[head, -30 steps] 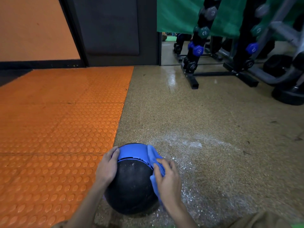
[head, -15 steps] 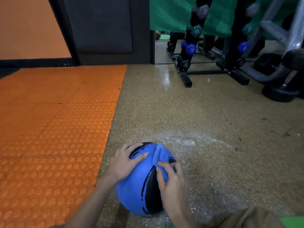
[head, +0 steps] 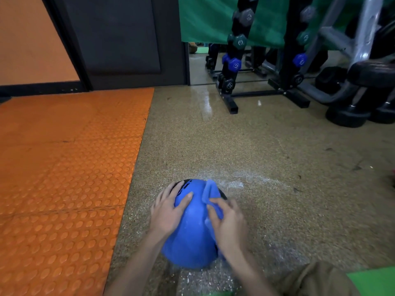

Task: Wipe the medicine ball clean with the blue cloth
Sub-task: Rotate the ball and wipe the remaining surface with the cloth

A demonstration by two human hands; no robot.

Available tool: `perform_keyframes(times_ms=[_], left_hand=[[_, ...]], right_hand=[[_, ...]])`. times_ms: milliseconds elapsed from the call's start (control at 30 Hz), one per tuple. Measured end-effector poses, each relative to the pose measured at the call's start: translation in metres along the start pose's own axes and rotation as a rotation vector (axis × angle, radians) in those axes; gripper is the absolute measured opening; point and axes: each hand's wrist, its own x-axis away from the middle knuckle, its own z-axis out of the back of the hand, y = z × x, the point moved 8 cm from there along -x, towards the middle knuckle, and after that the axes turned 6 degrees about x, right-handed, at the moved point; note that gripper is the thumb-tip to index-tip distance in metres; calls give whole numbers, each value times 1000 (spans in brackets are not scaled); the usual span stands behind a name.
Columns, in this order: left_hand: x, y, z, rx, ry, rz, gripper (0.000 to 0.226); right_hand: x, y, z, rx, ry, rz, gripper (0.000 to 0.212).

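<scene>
The medicine ball sits on the speckled floor low in the head view, its blue side turned toward me and a black part showing at the top rim. My left hand lies on its upper left with fingers spread flat. My right hand presses the blue cloth against the ball's right side; a fold of the cloth sticks up above the fingers, and the rest is hidden under the hand.
An orange studded mat covers the floor to the left. A black dumbbell rack and heavier weights stand at the back right. A wet, whitish patch spreads on the floor around the ball.
The ball has rolled so its blue side now faces me instead of the black side. My left hand shifted from the ball's left edge onto its top, and my right hand with the cloth slid up.
</scene>
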Motion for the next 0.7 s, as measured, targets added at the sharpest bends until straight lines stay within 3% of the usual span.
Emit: perform_keyframes(times_ms=[133,233,367,433,600,700], left_hand=[[-5,0,-1,-17,10,22,53],[1,2,-1,-31,17,16,61],[4,4,-5,-67,39,33,48],[1,6,-5,-93,63,53,46],[-10,6,-5,-90,77,73,44],[-6,3,-5,-74,36,81,46]], right_hand=[[19,-22,-5,-26,48,161,20],[-31,-1,-13,4,-21,-29,18],[-79,15,-23,-23,-189,-255,16],[-73,7,-17,26,-159,-207,19],[7,-33,-8,60,54,140,29],[-9,-28,-6,90,84,96,27]])
